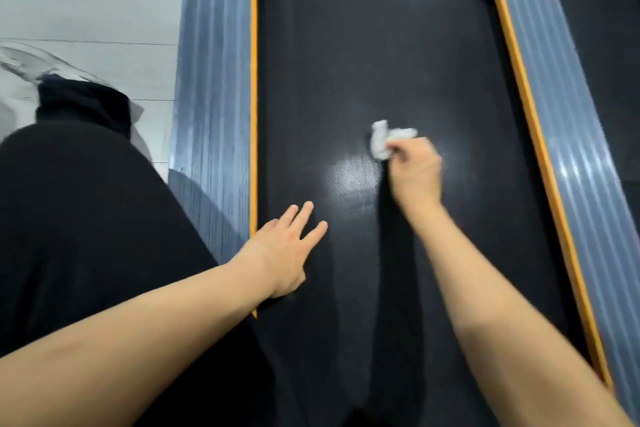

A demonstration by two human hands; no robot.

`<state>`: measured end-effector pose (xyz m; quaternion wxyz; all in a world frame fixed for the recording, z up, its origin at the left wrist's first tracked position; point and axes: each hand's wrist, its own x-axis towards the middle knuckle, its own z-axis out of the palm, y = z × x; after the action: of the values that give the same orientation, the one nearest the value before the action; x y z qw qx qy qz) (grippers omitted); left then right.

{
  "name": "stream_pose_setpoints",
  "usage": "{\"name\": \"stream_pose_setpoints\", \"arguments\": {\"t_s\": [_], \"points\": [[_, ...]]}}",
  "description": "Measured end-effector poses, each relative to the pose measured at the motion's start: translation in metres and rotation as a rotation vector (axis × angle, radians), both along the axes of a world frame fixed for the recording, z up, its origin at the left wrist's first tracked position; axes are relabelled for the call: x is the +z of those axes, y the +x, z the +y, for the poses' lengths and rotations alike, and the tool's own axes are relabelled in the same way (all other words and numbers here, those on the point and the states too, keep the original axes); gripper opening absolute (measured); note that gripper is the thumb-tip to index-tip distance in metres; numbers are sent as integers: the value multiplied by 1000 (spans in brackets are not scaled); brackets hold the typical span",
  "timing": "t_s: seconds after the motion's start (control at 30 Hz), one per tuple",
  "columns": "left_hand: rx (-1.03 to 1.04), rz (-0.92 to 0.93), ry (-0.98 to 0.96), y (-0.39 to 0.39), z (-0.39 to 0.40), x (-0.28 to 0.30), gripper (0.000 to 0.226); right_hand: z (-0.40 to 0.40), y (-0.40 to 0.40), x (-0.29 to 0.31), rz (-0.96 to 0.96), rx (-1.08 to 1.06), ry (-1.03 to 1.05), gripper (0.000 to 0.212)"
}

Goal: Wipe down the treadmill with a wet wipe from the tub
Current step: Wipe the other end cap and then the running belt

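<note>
Treadmill (363, 62) belt black, glossy beside crumpled white wipe (382, 142)

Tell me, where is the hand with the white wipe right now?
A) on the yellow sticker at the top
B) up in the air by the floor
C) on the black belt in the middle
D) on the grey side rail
C: the right hand pinches the crumpled wet wipe against the black treadmill belt, between the two orange-edged side rails.
</note>
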<state>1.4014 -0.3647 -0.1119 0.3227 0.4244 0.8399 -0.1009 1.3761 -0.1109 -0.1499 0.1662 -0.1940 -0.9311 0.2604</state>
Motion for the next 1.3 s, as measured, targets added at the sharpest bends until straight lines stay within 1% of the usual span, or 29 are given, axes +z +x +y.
{"name": "stream_pose_setpoints", "arguments": {"t_s": [0.07, 0.1, 0.13, 0.2, 0.23, 0.27, 0.3, 0.33, 0.4, 0.43, 0.47, 0.5, 0.53, 0.6, 0.67, 0.73, 0.8, 0.83, 0.87, 0.9, 0.97, 1.03, 1.07, 1.13, 1.17, 1.2, 1.23, 1.27, 1.3], "points": [[-4, -24, -30, 1, -4, -2, 85, -80, -4, -1, -57, 466, 13, 25], [5, -40, -41, 1, -5, -3, 86, -103, -3, -6, -77, 648, 38, 27], [13, -54, -48, 2, -5, -4, 87, -113, -4, -10, -77, 790, 74, 28], [20, -68, -51, 3, -4, -5, 91, -103, -15, -15, -56, 1019, 200, 25], [21, -72, -53, 2, -4, -6, 91, -91, -26, -15, -25, 1105, 281, 21], [22, -74, -55, 2, -4, -6, 91, -81, -41, -11, 12, 1135, 366, 17], [23, -77, -51, 2, -4, -7, 90, -72, -58, -9, 48, 1087, 428, 16], [26, -81, -44, 2, -5, -6, 88, -63, -78, -10, 77, 956, 470, 15], [24, -66, -24, 1, -5, -6, 85, -40, -116, -13, 77, 558, 473, 13], [17, -54, -17, 1, -6, -5, 83, -29, -129, -15, 23, 388, 441, 13], [11, -48, -12, 0, -6, -4, 81, -23, -135, -15, -46, 267, 395, 15], [7, -48, -11, -1, -6, -3, 80, -25, -138, -13, -95, 201, 357, 18], [7, -53, -7, -2, -5, -2, 78, -35, -135, -7, -109, 172, 339, 21], [16, -56, 1, -2, -2, -2, 77, -68, -115, 1, -46, 240, 331, 24], [25, -47, 7, 0, 0, -3, 78, -104, -83, -2, 5, 465, 242, 22], [12, -40, -16, 4, 0, -4, 83, -125, -56, -10, -14, 709, 143, 20], [-22, -25, -46, 8, 0, -4, 87, -121, -51, -15, -51, 866, 158, 20], [-30, -17, -52, 8, -1, -2, 87, -111, -55, -15, -51, 913, 207, 18], [-33, -11, -46, 7, -1, -1, 86, -97, -59, -14, -46, 909, 261, 16], [-32, -10, -29, 5, -2, 0, 84, -79, -61, -13, -25, 841, 294, 14], [-11, 2, 18, -1, -1, 3, 77, -24, -55, -14, 31, 562, 367, 16], [20, 43, 71, -5, 1, 3, 69, 47, -35, -11, -43, 230, 422, 19], [35, 67, 90, -7, 3, 3, 67, 78, -21, -6, -106, 76, 410, 18], [72, 113, 109, -11, 4, 0, 69, 112, -4, 0, -211, -204, 324, 21], [98, 125, 117, -14, 5, -3, 72, 111, -3, 2, -248, -319, 283, 24], [125, 132, 116, -17, 3, -4, 73, 95, -9, 0, -238, -385, 231, 26], [145, 136, 117, -18, 0, -6, 74, 68, -17, -3, -213, -391, 171, 25], [148, 141, 129, -20, 5, -8, 75, 44, -25, -5, -136, -326, 127, 22], [142, 137, 131, -19, 5, -8, 75, 9, -34, -10, -43, -198, 103, 19]]}}
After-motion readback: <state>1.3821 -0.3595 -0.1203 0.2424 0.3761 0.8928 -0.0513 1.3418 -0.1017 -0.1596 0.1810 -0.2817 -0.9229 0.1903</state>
